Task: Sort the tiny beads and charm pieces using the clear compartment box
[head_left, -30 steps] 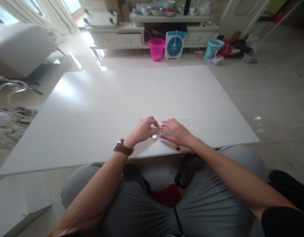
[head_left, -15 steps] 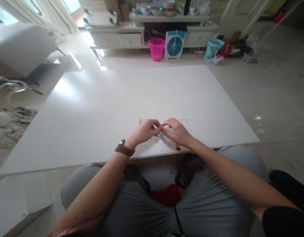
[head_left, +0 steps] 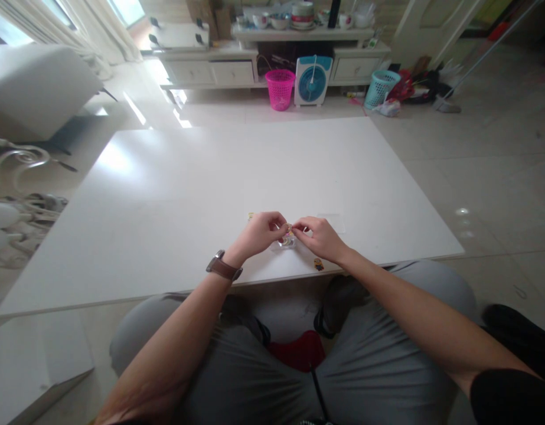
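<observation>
My left hand (head_left: 267, 229), with a brown-strapped watch on its wrist, pinches a small pale yellowish piece (head_left: 289, 228), too small to name. The fingertips of my right hand (head_left: 316, 235) are pinched together at the right side of that piece. Right below the fingers a small clear box (head_left: 287, 243) stands on the table, with small coloured items inside that I cannot make out. A flat clear lid-like sheet (head_left: 332, 222) lies partly behind my right hand. Nearer the front edge lies a small yellow-and-dark cartoon figure (head_left: 319, 264). Another small yellow piece (head_left: 250, 216) shows beside my left hand.
The white table (head_left: 210, 171) spreads out before me, its front edge just above my knees. Across the floor stand a pink basket (head_left: 280, 90), a blue box fan (head_left: 312, 81), a light-blue basket (head_left: 382, 87) and a white cabinet (head_left: 192, 72).
The fingers of my right hand have drawn back slightly to the right and closed more. The small piece and the clear box beneath show more plainly.
</observation>
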`<action>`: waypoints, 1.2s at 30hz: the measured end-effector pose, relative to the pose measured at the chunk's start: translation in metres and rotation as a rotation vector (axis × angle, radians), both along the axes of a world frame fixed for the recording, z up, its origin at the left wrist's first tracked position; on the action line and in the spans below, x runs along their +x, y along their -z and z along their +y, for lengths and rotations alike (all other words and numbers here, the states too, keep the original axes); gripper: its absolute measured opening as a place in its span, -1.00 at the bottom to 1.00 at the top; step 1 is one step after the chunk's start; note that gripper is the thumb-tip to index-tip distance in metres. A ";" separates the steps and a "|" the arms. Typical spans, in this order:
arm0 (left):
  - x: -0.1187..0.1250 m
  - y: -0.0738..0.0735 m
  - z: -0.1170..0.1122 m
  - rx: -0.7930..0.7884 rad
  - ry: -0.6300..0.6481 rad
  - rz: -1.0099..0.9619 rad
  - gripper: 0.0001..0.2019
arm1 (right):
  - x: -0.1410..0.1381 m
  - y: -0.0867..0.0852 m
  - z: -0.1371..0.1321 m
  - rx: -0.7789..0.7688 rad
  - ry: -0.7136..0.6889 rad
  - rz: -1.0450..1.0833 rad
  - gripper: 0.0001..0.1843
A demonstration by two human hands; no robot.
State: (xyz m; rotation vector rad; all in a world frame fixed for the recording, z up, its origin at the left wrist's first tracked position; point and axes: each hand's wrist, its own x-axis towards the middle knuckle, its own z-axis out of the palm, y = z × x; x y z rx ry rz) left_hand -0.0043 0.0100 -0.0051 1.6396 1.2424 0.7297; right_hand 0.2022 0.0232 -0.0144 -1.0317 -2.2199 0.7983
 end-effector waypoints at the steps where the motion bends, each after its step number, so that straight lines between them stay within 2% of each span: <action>1: 0.000 0.000 0.000 0.004 0.001 0.008 -0.79 | 0.000 0.000 0.000 0.000 -0.001 0.004 -0.83; 13: 0.001 -0.001 -0.001 0.008 0.002 0.055 -0.82 | 0.001 0.001 -0.001 0.011 -0.005 0.019 -0.85; 19: 0.002 -0.004 -0.003 -0.015 0.017 0.060 -0.79 | 0.000 0.001 -0.001 -0.006 -0.033 0.020 -0.79; 25: 0.002 -0.008 -0.004 -0.010 0.020 0.078 -0.76 | 0.001 0.003 -0.001 -0.025 -0.029 0.041 -0.85; 36: 0.001 -0.005 -0.003 0.013 0.026 0.076 -0.74 | 0.000 0.000 -0.001 -0.059 0.008 0.047 -0.87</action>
